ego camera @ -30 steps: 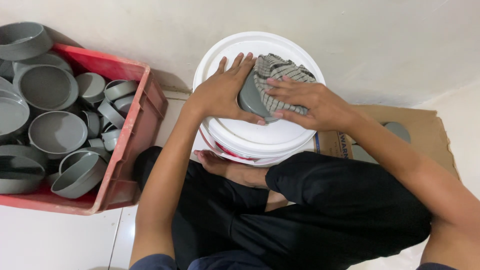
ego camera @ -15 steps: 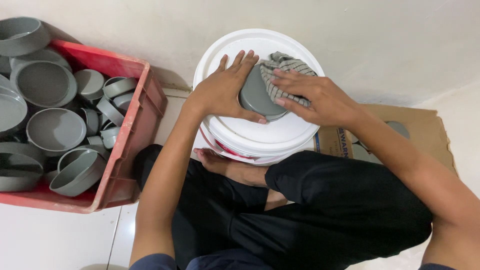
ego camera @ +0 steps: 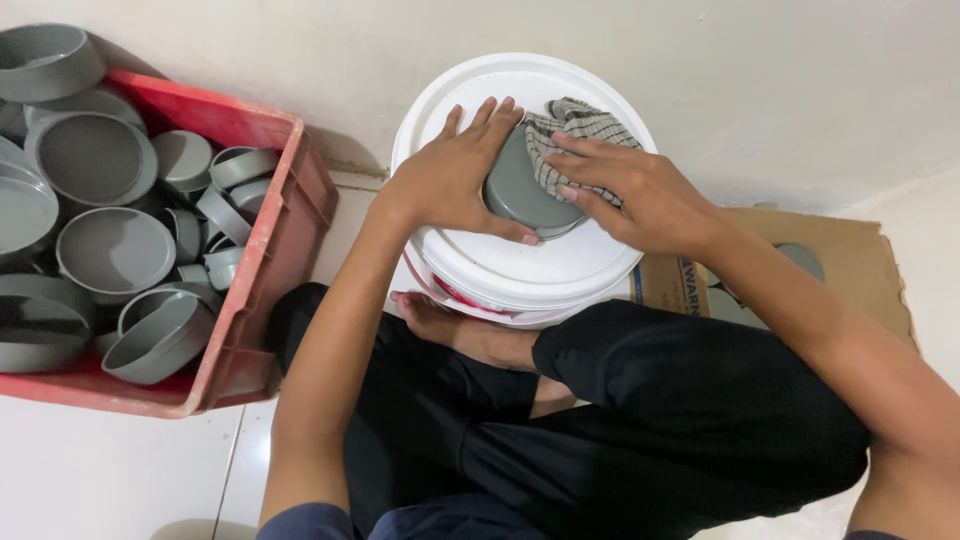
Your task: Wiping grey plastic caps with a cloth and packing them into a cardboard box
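We sit cross-legged on the pale tiled floor (ego camera: 110, 470), our black trousers (ego camera: 640, 420) filling the space just below the white bucket (ego camera: 520, 270), which serves as our landmark here; a bare foot (ego camera: 465, 330) is tucked against the bucket's lower side. To the left of the bucket, well apart from it, stands a red plastic crate (ego camera: 265, 300) heaped with grey round caps (ego camera: 115, 250) of several widths, some lying open side up and some on edge. To the right of the bucket, partly behind our right forearm, lies a flattened brown cardboard box (ego camera: 850, 260) with one or two more grey pieces showing on it. The bucket's white lid (ego camera: 470, 90) faces up at us, and on top of it, a little right of its middle, rests a single grey cap (ego camera: 525, 190) with its closed face up. Our left hand (ego camera: 450, 180) lies on the lid with the fingers spread and curved around the cap's left edge, the thumb along its lower rim, so it grips the cap in place. Our right hand (ego camera: 630, 185) presses a small checked grey cloth (ego camera: 570, 130) down on the cap's upper right side, the fingers flat and close together over the fabric.
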